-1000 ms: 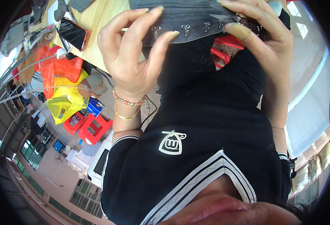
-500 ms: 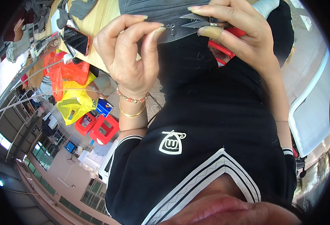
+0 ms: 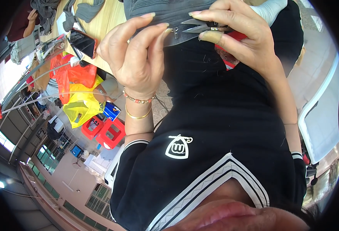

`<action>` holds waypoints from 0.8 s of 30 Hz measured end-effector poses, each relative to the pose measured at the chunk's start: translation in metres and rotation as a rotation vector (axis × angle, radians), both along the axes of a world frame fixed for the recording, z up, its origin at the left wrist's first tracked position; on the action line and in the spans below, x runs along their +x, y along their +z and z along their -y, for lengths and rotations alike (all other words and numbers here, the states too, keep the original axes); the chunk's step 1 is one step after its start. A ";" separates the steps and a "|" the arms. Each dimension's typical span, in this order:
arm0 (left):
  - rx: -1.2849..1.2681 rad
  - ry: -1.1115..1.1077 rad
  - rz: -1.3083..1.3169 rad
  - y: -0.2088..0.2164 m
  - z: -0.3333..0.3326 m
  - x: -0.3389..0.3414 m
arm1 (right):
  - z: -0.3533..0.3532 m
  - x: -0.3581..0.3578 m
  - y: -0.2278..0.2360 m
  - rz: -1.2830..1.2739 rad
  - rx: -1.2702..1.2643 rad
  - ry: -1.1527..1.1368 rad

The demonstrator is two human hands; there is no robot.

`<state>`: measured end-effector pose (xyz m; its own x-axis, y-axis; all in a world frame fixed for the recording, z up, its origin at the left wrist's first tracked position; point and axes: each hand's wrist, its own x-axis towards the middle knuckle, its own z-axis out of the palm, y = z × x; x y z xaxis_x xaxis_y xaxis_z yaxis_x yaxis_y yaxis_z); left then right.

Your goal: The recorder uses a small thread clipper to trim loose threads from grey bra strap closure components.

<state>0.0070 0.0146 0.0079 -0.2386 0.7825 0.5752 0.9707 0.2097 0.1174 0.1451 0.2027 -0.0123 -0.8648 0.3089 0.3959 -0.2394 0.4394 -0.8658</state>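
My left hand (image 3: 136, 57) has its thumb and fingertips pinched together at a small silvery metal piece (image 3: 176, 33), which looks like a little hook or pin. Its exact kind is too small to make out. My right hand (image 3: 250, 34) holds a pair of thread snips (image 3: 195, 27), blades apart and pointing left toward that piece. Yellowish tape wraps the right thumb's tip. Grey ribbed cloth (image 3: 169, 13) spreads behind both hands, over my lap.
On the wooden table (image 3: 104, 17) at the left lie a phone (image 3: 82, 42) and grey cloth strips (image 3: 88, 10). Below stand red stools (image 3: 111, 133) beside a yellow plastic bag (image 3: 79, 106) and a red one (image 3: 75, 75). Another person's arm (image 3: 30, 25) shows far left. A white chair (image 3: 323, 111) is at right.
The view has shifted slightly. My right hand and the snips have moved a little left, and the blades look spread wider. My left hand keeps its pinch near the small metal piece.
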 end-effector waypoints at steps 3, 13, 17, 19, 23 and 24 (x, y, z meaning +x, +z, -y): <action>0.102 0.007 0.137 -0.005 0.002 0.004 | 0.001 0.001 -0.001 -0.001 -0.008 -0.002; 0.026 0.048 0.185 -0.002 -0.009 0.004 | 0.002 0.001 -0.007 0.024 -0.029 -0.024; -0.043 0.020 0.035 0.002 -0.005 0.000 | 0.001 0.003 -0.012 0.009 -0.034 -0.024; -0.033 0.019 -0.020 0.002 -0.005 0.000 | -0.002 0.001 -0.024 -0.107 0.088 -0.014; -0.001 0.033 -0.070 -0.003 0.000 0.000 | 0.005 0.002 -0.009 -0.022 -0.099 -0.009; 0.019 0.033 -0.074 -0.004 0.001 -0.001 | 0.005 0.002 -0.009 -0.029 -0.080 -0.011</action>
<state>0.0064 0.0135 0.0035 -0.2205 0.7639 0.6065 0.9694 0.2403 0.0498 0.1472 0.1980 -0.0209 -0.8496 0.3501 0.3944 -0.2603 0.3721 -0.8910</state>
